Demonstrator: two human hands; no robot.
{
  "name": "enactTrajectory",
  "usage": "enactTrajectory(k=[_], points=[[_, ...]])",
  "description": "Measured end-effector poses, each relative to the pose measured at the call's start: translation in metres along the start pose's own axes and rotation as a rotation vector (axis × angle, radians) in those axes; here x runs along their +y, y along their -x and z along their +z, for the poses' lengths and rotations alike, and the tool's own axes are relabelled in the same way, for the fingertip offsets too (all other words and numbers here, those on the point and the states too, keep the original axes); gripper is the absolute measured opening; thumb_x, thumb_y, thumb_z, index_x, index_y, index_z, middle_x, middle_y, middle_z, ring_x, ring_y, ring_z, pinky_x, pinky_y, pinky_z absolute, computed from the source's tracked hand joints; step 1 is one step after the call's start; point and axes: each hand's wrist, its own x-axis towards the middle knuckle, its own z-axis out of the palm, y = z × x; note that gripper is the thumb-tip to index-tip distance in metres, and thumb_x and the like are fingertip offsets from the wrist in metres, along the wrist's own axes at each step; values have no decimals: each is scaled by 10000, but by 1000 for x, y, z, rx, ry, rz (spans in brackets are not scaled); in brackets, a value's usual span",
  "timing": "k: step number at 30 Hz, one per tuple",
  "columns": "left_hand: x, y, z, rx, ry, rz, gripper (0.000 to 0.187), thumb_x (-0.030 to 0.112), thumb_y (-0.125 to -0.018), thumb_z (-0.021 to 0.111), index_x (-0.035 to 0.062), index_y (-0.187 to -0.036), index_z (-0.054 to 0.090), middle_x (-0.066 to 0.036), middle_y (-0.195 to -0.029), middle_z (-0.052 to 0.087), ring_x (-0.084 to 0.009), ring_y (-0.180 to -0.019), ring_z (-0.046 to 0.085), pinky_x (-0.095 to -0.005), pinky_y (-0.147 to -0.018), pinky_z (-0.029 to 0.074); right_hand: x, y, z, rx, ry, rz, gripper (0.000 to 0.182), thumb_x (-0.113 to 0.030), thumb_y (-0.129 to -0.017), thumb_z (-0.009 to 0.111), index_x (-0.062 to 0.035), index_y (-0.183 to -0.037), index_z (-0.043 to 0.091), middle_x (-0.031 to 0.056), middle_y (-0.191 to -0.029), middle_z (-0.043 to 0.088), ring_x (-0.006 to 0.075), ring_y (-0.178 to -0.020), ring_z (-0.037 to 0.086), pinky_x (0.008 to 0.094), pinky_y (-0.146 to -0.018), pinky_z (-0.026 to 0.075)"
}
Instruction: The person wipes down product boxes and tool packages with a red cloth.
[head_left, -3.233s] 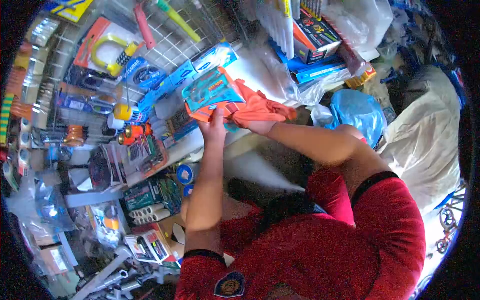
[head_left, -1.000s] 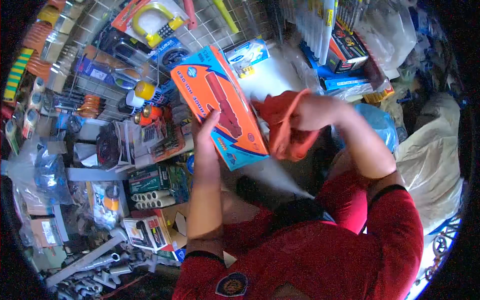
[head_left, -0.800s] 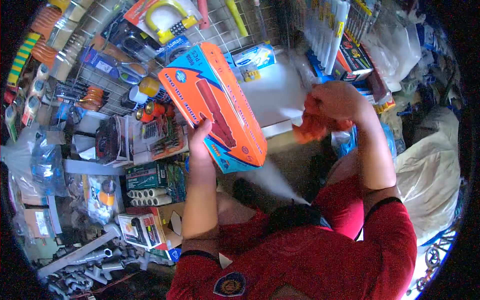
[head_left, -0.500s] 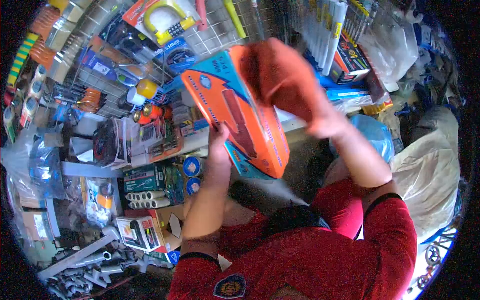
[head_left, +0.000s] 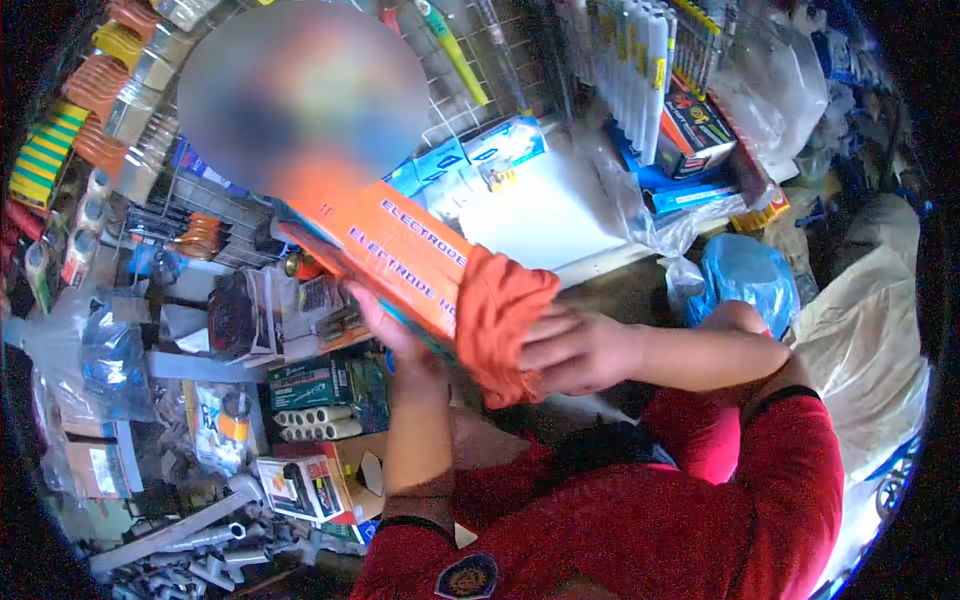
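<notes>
Electrode box [head_left: 405, 250] — tilted, held up just in front of white counter [head_left: 535, 215]. Supported by left hand [head_left: 388, 325], thumb along lower side, remaining fingers hidden, so can't tell their spread. Covered at right end by bunched orange cloth [head_left: 500, 325], gathered under curled fingers of right hand [head_left: 580, 350]. Looks mid-wipe. For any next stroke, needs steady support, light even pressure — no shoving box out of left grasp.

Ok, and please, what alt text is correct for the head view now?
A person's left hand supports an orange box printed ELECTRODE; their right hand presses orange cloth to its nearer end. Around them are a white surface, a blue plastic bag and grey pipe fittings.
</notes>
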Motion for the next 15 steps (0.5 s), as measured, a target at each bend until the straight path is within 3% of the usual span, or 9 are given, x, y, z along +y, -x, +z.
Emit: enactTrajectory(k=[3, 4, 6, 7, 8, 9, 10, 12, 15], points=[[-14, 10, -11, 20, 211, -84, 874, 730, -936, 380, 121, -1551, 258, -105, -1502, 424, -310, -1334, 460, -509, -1115, 374, 6, 6, -11, 105, 96, 63, 264, -236, -783, 754, -136, -1014, 677, 179, -1339, 540, 370, -1259, 527, 560, -1007, 459], [-21, 12, -21, 28, 57, -81, 877, 729, -938, 377, 111, -1549, 262, -108, -1496, 435, -330, -1338, 452, -493, -1120, 374, 9, -12, -16, 243, 173, 122, 248, -251, -834, 749, -126, -1032, 667, 194, -1280, 557, 439, -1241, 518, 594, -1077, 344], [-52, 24, -33, 11, -13, -164, 861, 700, -944, 413, 101, -1546, 270, -103, -1493, 438, -312, -1340, 451, -476, -1126, 370, 16, -16, -29, 118, 30, 375, 589, -263, -861, 739, -92, -1380, 518, 172, -1430, 462, 390, -1369, 417, 552, -1153, 247], [-68, 31, -33, -10, -82, -252, 846, 671, -950, 449, 91, -1542, 277, -98, -1490, 442, -294, -1343, 449, -458, -1132, 365, 17, -11, -23, 119, 35, 379, 589, -263, -861, 739, -92, -1380, 518, 172, -1430, 462, 390, -1369, 417, 552, -1153, 247], [-79, 35, -35, -31, -152, -340, 833, 642, -956, 485, 81, -1539, 285, -92, -1487, 445, -276, -1346, 447, -441, -1139, 360, 21, -3, -11, 253, -193, 409, 663, -241, -899, 698, -68, -1455, 381, 143, -1475, 399, 323, -1406, 351, 477, -1174, 228], [-53, 31, 28, 15, 9, -444, 840, 611, -943, 549, 78, -1539, 290, -84, -1502, 431, -228, -1349, 451, -428, -1119, 384, 22, 1, -4, 386, -424, 432, 743, -219, -937, 656, -43, -1530, 245, 115, -1519, 335, 255, -1443, 285, 402, -1195, 208], [-48, 20, 31, 20, -218, -437, 813, 555, -945, 596, 64, -1530, 317, -95, -1468, 477, -213, -1310, 500, -399, -1084, 425, 20, 0, -6, 385, -424, 430, 743, -219, -937, 656, -43, -1530, 245, 115, -1519, 335, 255, -1443, 285, 402, -1195, 208], [-30, 13, 57, 33, -301, -320, 739, 466, -969, 613, 44, -1515, 347, -102, -1397, 548, -196, -1225, 567, -363, -1045, 457, 15, -2, -11, 445, -816, 708, 846, -230, -981, 595, -25, -1568, 21, 77, -1564, 240, 186, -1445, 221, 374, -1192, 199], [-27, 12, 56, 15, -447, -346, 630, 412, -1033, 507, 43, -1516, 342, -102, -1419, 530, -199, -1271, 532, -377, -1084, 421, 19, 1, -11, 390, -736, 732, 775, -227, -1000, 557, 1, -1561, 74, 95, -1577, 223, 201, -1462, 210, 379, -1193, 192]])
